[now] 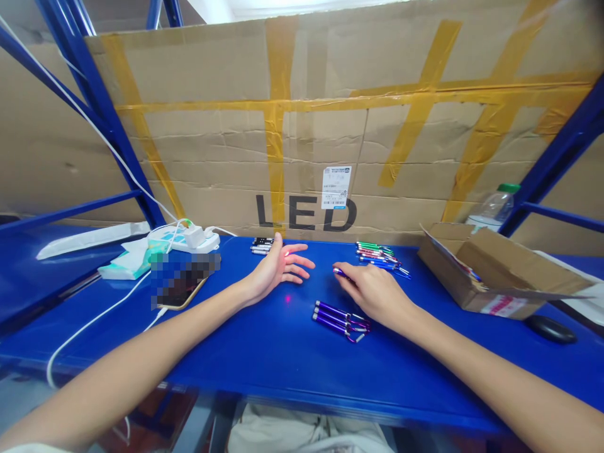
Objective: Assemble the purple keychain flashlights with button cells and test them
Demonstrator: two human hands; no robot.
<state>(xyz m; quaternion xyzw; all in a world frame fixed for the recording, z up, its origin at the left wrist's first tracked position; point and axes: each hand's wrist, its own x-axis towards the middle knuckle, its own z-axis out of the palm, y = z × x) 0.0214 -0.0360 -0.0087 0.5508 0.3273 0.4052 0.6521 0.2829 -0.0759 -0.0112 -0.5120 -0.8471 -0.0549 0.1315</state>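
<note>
My right hand (377, 290) is closed around a small purple laser pointer (340, 273), its tip aimed leftward. Facing it, my left hand (280, 267) is open with fingers spread, holding nothing. Red light glows on the left fingers, and a red dot (288, 299) shows on the blue table below them. Several purple laser pointers (331, 318) with clips lie side by side in front of my right hand. Behind it rest several green, red and blue pointers (377, 253). Silver and black ones (262, 245) lie behind my left hand, partly covered by it.
An open cardboard box (453, 277) stands at the right, with a black mouse (550, 328) in front and a bottle (495, 206) behind. At left are a phone (186, 289), a tissue pack (125, 261) and a power strip (207, 240) with cables. A large carton (226, 157) walls the back.
</note>
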